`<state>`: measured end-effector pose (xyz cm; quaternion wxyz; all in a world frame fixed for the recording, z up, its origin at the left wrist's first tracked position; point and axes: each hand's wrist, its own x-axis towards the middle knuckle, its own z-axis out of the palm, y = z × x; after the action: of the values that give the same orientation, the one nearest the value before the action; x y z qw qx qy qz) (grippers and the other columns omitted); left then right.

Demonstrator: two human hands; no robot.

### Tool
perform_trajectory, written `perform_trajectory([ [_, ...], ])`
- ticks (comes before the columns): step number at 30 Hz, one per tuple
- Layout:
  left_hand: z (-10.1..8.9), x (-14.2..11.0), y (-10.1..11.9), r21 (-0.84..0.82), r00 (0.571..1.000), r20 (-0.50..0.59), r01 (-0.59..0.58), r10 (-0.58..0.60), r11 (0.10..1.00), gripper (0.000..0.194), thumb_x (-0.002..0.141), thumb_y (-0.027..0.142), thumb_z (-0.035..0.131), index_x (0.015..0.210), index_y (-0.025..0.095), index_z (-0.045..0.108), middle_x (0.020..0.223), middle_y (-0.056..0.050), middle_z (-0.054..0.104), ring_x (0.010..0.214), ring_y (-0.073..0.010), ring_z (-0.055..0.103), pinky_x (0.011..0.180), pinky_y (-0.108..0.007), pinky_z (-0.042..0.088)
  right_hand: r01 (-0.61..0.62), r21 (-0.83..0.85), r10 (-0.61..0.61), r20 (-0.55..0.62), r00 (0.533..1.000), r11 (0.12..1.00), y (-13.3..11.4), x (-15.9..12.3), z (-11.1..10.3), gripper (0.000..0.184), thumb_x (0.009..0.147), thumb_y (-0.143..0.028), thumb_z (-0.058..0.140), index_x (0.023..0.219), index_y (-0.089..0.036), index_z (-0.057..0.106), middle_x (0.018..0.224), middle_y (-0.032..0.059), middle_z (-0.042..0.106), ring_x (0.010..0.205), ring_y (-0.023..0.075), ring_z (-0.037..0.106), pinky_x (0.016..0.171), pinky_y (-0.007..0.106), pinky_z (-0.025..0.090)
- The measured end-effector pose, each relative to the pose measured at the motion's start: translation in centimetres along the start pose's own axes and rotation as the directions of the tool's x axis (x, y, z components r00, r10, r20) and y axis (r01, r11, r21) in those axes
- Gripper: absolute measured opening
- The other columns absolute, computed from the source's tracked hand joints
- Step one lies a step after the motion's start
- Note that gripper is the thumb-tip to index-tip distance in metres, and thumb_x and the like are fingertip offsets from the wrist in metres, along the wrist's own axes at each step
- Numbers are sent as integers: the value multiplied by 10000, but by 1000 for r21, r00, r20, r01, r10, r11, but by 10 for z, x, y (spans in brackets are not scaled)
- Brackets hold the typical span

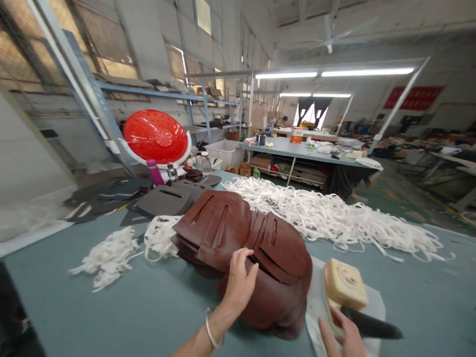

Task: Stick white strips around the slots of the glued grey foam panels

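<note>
A pile of dark brown leather pieces (223, 223) with slits and rounded edges lies on the table in front of me. My left hand (241, 280) is at the front of the pile, fingers curved and the thumb held apart, appearing to touch the upper pieces; nothing shows in its grasp. At the lower right, my right hand (344, 334) has its thumb and fingers apart, close to a black tapered handle (372, 323). What the handle belongs to is partly hidden. Behind it sits a yellowish block (345, 282) on a white sheet (316, 297).
White strips (316, 213) form a long heap behind the leather, with smaller bundles (107, 258) at left. Grey cut pieces (163, 199), a purple bottle (154, 172) and a red bowl-shaped object (156, 136) stand farther back. Another worktable (282, 146) is beyond.
</note>
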<state>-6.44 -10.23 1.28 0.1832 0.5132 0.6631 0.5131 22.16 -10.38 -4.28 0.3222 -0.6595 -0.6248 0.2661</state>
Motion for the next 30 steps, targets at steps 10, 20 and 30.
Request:
perform_trajectory([
  [10, -113, 72, -64, -125, 982, 157, 129, -109, 984, 240, 848, 284, 480, 1053, 178, 546, 1017, -79, 645, 941, -190, 647, 876, -345, 521, -90, -381, 121, 59, 991, 920, -201, 143, 164, 735, 765, -654, 482, 1239, -94, 459, 1247, 236, 496, 1193, 411, 429, 932, 573, 381],
  [20, -103, 57, -51, -83, 964, 236, -105, 122, 991, 220, 880, 203, 408, 969, 231, 608, 1002, -87, 627, 985, -229, 595, 890, -381, 480, -118, -577, 192, 70, 979, 808, -221, 150, 195, 439, 798, -307, 550, 1172, -82, 501, 1247, 228, 463, 1189, 397, 422, 898, 567, 387],
  [30, -33, 102, -60, -24, 900, 375, 249, -222, 968, 364, 778, 159, 530, 1135, 87, 542, 1106, -188, 656, 992, -245, 648, 871, -347, 492, -85, -385, 183, 226, 957, 919, -201, 149, 167, 435, 913, -493, 473, 1169, -147, 538, 1128, 96, 603, 1020, 209, 585, 908, 418, 451],
])
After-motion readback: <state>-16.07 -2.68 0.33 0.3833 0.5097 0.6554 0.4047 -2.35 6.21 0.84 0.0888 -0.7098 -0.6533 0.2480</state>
